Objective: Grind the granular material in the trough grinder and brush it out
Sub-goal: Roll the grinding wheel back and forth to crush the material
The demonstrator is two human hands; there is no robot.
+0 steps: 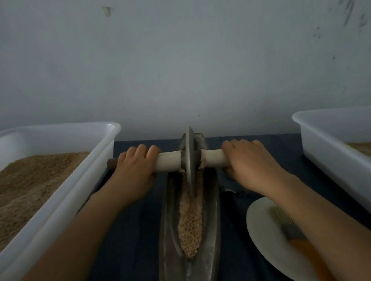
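Grinding step, head view: left hand (134,171) and right hand (252,162) each wrapped around the axle handle (168,164) of the grinding wheel (190,163), standing at the far end of the trough grinder (172,256) on the desk (134,254); granular material (191,225) looks coarse. Next move likely rolls the wheel nearward under even pressure. Brush (292,232) lies unused on plate (264,231). No legible writing.

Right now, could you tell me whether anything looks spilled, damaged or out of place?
Nothing stands out. The grain lies inside the trough, the wheel stands in the groove, and the brush rests on the plate.
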